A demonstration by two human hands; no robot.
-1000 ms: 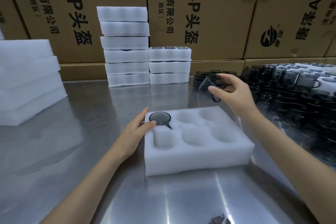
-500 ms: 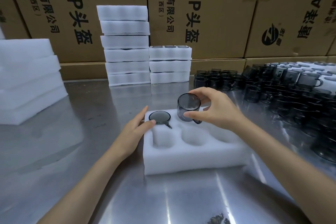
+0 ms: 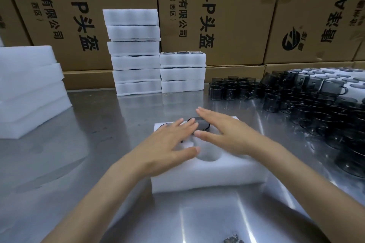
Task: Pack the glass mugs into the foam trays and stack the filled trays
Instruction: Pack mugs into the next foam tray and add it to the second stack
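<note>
Head view: both hands lie flat over the foam tray (image 3: 207, 175) on the steel desk (image 3: 94, 154). The left hand (image 3: 167, 142) has its fingers straight and spread, covering the mug in the tray's far-left pocket, gripping nothing. The right hand (image 3: 225, 132) is likewise flat, fingers extended above the second glass mug (image 3: 199, 125), which sits in the far middle pocket with its dark rim showing. Loose dark mugs (image 3: 308, 100) crowd the desk at right. Two stacks of filled trays (image 3: 158, 65) stand at the back against cardboard boxes (image 3: 207, 6); empty foam trays (image 3: 29, 89) are stacked at left.
</note>
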